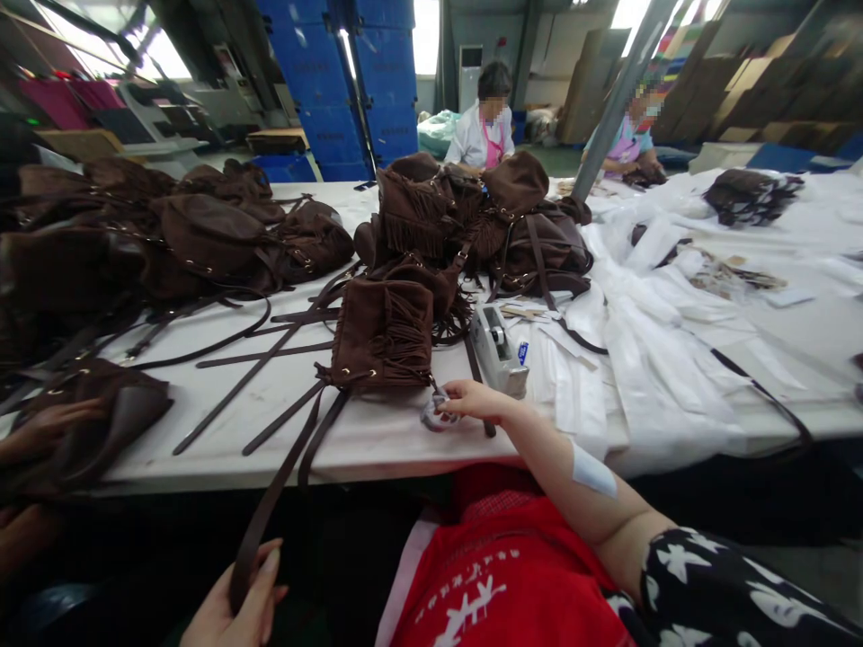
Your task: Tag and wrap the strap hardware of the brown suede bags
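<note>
A dark brown suede bag [364,337] with fringe lies on the white table in front of me. One of its long brown straps [273,503] hangs over the table's front edge, and my left hand [246,598] is closed around its lower end. By the bag's lower right corner, my right hand [475,401] pinches a small, shiny grey thing [440,411] whose kind I cannot make out. A grey tape dispenser [497,349] stands just beyond that hand.
Brown bags are heaped behind [431,207] and at the left [209,229]. White plastic sleeves [647,377] cover the right side. Another person's hand [57,427] rests on a bag at the left edge. A grey pole [620,99] rises from the table; two people sit across.
</note>
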